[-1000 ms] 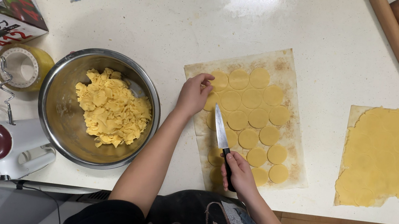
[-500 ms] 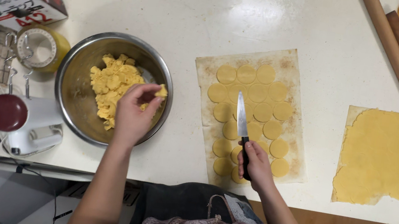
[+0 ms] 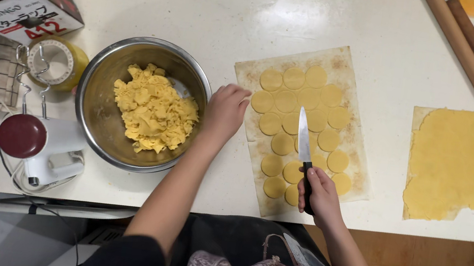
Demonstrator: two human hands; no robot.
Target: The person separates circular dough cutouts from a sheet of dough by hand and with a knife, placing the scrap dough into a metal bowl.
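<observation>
Left hand [image 3: 226,110]: I see it loosely curled, holding nothing, between steel bowl [image 3: 141,104] and parchment sheet [image 3: 345,68].
Right hand [image 3: 318,191]: fingers wrapped round my knife [image 3: 304,145], blade lying over the dough rounds [image 3: 299,129].
Bowl: dough scraps [image 3: 155,109] inside.

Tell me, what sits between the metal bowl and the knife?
In the head view, the left hand lies between the metal bowl and the knife, along with the left edge of the baking paper holding dough rounds.

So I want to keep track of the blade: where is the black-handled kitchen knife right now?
In the head view, right of centre: the right hand holds the black-handled kitchen knife over the sheet of round yellow dough discs.
</observation>
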